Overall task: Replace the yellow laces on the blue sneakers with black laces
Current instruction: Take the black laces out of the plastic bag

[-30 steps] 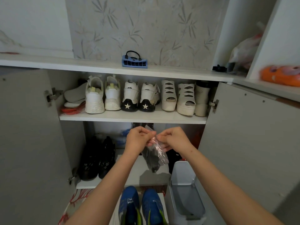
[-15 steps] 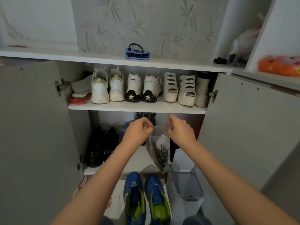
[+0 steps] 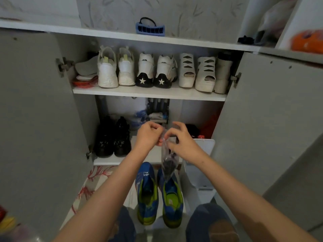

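head view: left hand [image 3: 147, 135] and right hand [image 3: 182, 143] pinch the hanging bag [image 3: 168, 165].

White shoes [image 3: 108, 70] are lined along the middle shelf [image 3: 150, 94], black shoes [image 3: 113, 138] kept on the lower shelf [image 3: 108, 161]. Blue sneakers [image 3: 146, 193] are set on the floor [image 3: 83, 187] beside a white bin [image 3: 199, 175].

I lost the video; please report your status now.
Left hand and right hand pinch clear bag top. Black laces inside, above blue sneakers. Nothing between bag and sneakers.
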{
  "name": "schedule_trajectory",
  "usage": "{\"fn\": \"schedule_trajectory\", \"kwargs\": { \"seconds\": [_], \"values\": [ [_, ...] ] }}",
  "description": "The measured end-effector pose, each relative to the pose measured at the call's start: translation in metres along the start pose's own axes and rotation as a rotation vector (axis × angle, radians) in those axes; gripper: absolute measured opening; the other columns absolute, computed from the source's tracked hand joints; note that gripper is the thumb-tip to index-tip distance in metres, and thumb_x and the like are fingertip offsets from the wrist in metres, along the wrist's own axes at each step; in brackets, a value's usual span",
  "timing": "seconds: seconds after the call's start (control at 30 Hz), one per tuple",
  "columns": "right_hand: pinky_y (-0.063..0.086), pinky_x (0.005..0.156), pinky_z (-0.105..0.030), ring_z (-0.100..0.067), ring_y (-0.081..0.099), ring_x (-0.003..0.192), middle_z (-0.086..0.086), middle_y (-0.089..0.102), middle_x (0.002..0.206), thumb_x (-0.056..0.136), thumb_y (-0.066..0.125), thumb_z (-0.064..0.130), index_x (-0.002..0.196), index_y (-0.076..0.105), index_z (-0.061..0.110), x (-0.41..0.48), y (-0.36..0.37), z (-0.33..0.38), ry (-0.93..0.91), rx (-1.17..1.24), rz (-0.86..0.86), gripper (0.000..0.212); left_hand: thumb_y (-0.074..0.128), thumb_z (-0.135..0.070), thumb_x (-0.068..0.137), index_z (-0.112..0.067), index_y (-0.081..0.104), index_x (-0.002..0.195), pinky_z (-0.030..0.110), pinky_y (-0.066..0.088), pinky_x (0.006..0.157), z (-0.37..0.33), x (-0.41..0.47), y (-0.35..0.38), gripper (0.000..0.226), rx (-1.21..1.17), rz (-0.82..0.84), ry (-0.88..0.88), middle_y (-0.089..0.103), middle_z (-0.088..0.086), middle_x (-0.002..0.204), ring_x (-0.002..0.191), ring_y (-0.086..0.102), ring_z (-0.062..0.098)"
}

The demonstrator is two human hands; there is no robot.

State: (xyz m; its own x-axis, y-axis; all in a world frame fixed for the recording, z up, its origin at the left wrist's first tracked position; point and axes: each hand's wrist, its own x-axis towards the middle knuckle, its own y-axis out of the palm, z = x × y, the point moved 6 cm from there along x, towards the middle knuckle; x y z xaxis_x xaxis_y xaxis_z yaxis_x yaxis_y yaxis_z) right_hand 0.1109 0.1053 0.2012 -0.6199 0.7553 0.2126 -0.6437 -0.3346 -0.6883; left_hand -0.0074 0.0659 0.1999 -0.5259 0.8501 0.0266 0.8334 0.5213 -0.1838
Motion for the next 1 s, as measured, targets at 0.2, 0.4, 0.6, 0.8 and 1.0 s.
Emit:
{"fn": "schedule_trajectory", "kwargs": {
  "seconds": [0.2, 0.4, 0.6, 0.8, 1.0],
  "values": [
    [0.05, 0.081, -0.039, -0.026, 0.046, 0.122, 0.004, 0.014, 0.152, 0.08, 0.052, -0.01, 0.095, 0.058, 0.023, -0.014, 0.008, 0.003, -0.082, -0.223, -0.024, 0.037, 0.053, -0.015, 0.094, -0.007, 0.059, 0.103, 0.014, 0.048, 0.043, 0.017, -0.01, 0.002, 0.013, -0.026, -0.022, -0.037, 0.059, 0.002, 0.067, 0.048, 0.057, 0.006],
    [0.055, 0.085, -0.044, -0.032, 0.062, 0.104, -0.012, 0.062, 0.105, 0.087, 0.058, 0.006, 0.097, 0.064, 0.012, -0.01, 0.039, -0.036, 0.381, 0.162, 0.246, 0.012, 0.059, -0.019, 0.091, -0.004, 0.061, 0.104, 0.013, 0.049, 0.047, 0.018, -0.018, 0.018, 0.02, -0.086, 0.094, -0.003, 0.06, 0.004, 0.068, 0.049, 0.056, 0.006],
    [0.056, 0.066, -0.024, -0.015, 0.065, 0.082, -0.003, 0.067, 0.091, 0.081, 0.071, 0.01, 0.096, 0.066, 0.012, -0.011, 0.049, -0.06, 0.37, 0.445, 0.158, 0.016, 0.046, -0.025, 0.098, -0.004, 0.065, 0.107, 0.019, 0.049, 0.061, 0.033, -0.018, 0.013, 0.03, -0.229, 0.156, -0.024, 0.065, -0.002, 0.077, 0.068, 0.06, 0.009],
    [0.055, 0.085, -0.028, -0.019, 0.065, 0.105, -0.007, 0.067, 0.116, 0.074, 0.076, 0.011, 0.124, 0.059, 0.015, -0.009, 0.048, -0.081, 0.346, 0.77, 0.113, 0.053, 0.041, -0.039, 0.099, -0.01, 0.053, 0.123, 0.034, 0.048, 0.083, 0.113, -0.023, 0.004, 0.04, -0.159, 0.145, -0.46, 0.056, 0.01, 0.124, 0.106, 0.056, 0.023],
    [0.055, 0.075, -0.021, -0.005, 0.065, 0.096, 0.006, 0.065, 0.111, 0.077, 0.075, 0.013, 0.12, 0.057, 0.03, -0.012, 0.072, -0.083, 0.266, 0.566, 0.329, 0.05, 0.059, -0.016, 0.091, -0.007, 0.067, 0.108, 0.031, 0.052, 0.073, 0.122, -0.014, 0.008, 0.021, -0.282, 0.061, -0.368, 0.068, 0.005, 0.09, 0.079, 0.063, 0.017]
  ]
}}
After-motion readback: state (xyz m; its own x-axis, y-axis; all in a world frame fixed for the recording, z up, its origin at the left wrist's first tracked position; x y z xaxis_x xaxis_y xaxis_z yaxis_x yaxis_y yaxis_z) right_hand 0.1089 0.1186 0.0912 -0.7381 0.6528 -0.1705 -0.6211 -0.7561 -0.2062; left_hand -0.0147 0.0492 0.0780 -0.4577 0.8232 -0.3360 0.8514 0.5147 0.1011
